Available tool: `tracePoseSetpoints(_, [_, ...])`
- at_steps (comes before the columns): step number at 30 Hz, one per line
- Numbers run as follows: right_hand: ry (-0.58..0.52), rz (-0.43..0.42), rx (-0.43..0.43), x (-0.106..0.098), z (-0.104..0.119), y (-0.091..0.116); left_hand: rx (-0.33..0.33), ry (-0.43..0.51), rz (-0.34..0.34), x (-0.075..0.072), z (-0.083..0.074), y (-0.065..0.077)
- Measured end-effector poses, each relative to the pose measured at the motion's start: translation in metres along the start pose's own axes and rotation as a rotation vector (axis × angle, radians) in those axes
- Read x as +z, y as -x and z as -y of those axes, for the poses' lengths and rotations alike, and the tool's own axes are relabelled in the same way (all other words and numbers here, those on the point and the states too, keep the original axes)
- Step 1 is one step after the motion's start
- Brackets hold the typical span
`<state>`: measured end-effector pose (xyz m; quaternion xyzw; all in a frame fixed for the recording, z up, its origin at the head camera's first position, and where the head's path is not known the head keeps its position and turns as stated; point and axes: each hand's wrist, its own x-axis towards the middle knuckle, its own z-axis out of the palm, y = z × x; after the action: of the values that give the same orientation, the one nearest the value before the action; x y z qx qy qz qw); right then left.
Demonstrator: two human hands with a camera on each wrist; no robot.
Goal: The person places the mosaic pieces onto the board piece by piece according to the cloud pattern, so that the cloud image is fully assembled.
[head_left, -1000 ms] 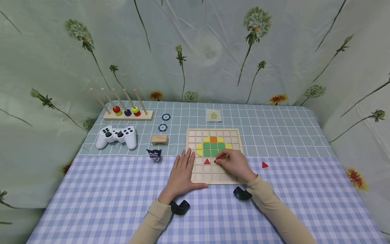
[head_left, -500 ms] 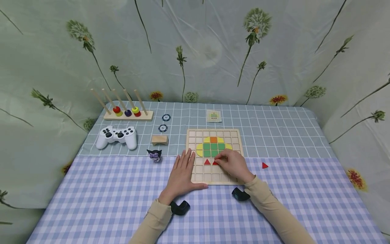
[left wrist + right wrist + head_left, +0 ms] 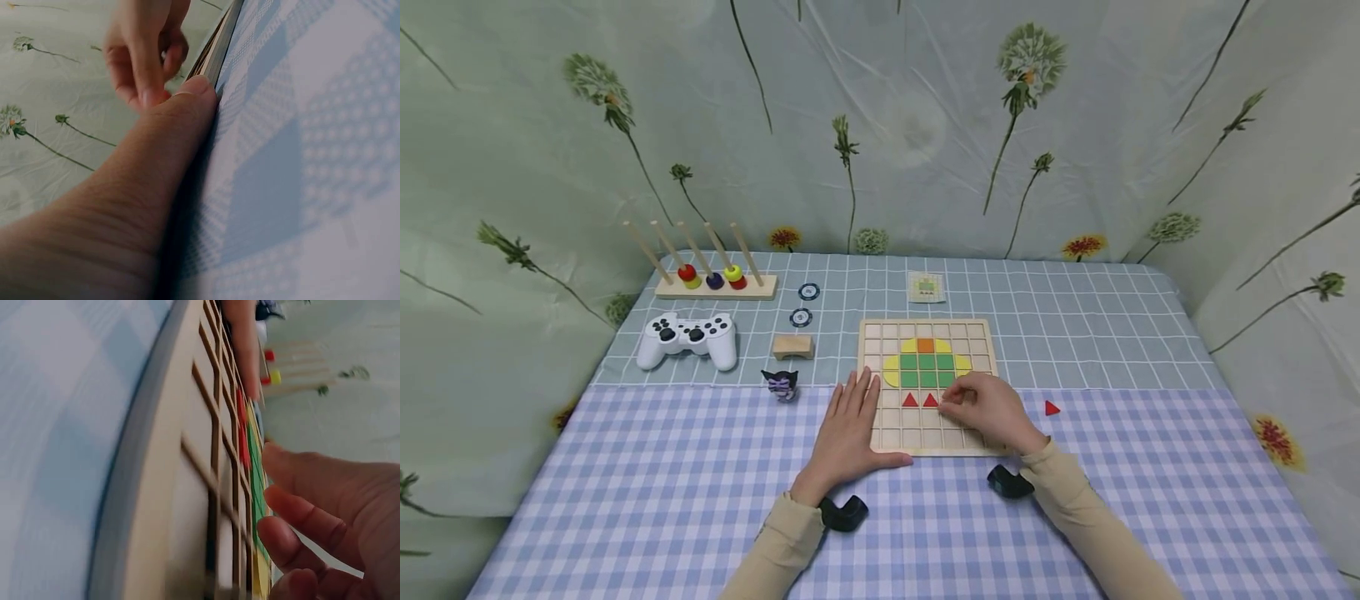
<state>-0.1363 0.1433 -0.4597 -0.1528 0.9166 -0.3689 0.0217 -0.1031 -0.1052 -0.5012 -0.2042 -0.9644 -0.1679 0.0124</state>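
A wooden grid board [image 3: 891, 437] lies on the checked cloth. In it sit green squares [image 3: 927, 362], an orange square [image 3: 925, 346] and yellow rounded pieces [image 3: 891, 372]. Below them, two red triangles [image 3: 930, 401] stand side by side in neighbouring cells. My left hand [image 3: 841, 433] rests on the board's left edge, fingers spread, thumb along the front edge. Just right of the second triangle, my right hand [image 3: 988, 410] hovers over the board with bent fingers. The right wrist view shows nothing between that hand's thumb and fingertips [image 3: 278, 540]. Another red triangle [image 3: 1052, 408] lies on the cloth to the right.
A pattern card [image 3: 927, 287] lies behind the board. To the left are a wooden block [image 3: 793, 346], a small figurine [image 3: 781, 384], two round chips [image 3: 801, 317], a white game controller [image 3: 688, 340] and a peg stand with coloured beads [image 3: 715, 288].
My right hand has set the second red triangle in the cell beside the first, let go of it and drawn back slightly to the right. My left hand has stayed in place.
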Motion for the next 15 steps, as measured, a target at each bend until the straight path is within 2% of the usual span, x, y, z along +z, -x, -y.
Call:
tracePoseSetpoints(3, [-0.012,-0.021,0.051,-0.013,-0.012,0.009,-0.002,0.000,-0.003,0.000,0.000,0.000])
tracePoseSetpoints(11, [0.091,-0.162,0.135,-0.048,-0.049,0.033,0.003,0.007,-0.009,0.000,0.000,0.000])
tracePoseSetpoints(15, [0.122,-0.168,0.195,-0.060,-0.061,0.046,0.004,0.004,-0.008,0.001,0.000,0.001])
